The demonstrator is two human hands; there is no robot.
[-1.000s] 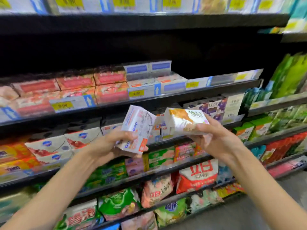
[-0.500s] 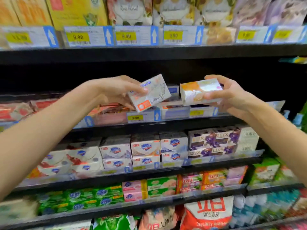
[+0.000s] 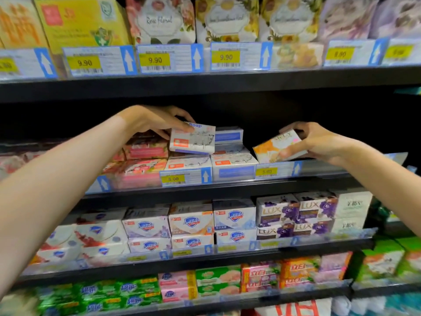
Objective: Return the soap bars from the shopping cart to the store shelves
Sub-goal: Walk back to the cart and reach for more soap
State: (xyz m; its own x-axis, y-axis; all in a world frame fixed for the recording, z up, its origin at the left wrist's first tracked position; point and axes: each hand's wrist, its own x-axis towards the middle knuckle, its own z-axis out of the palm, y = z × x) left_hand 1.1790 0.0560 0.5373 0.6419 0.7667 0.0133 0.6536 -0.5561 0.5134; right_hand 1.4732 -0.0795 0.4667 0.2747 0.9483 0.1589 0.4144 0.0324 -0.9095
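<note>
White box (image 3: 193,139), in left hand (image 3: 155,120): "Soap". Orange box (image 3: 271,147), in right hand (image 3: 319,142): lettering unclear. Floral pack (image 3: 159,20), above left hand: "Rose Floral". Three yellow price tags (image 3: 155,60), above both hands: "9.90". Purple boxes (image 3: 276,212), below right hand: "LUX".

Arms outstretched; left hand (image 3: 157,120), right hand (image 3: 319,143) gripping.

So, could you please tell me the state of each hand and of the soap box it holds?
Left hand: curled, gripping a box.
White cardboard soap box with orange label: in the left hand, slightly tilted, over the stack of matching boxes.
Right hand: curled, gripping a box.
Orange-and-white cardboard soap box: in the right hand, tilted, at the black shelf gap right of that stack.
</note>
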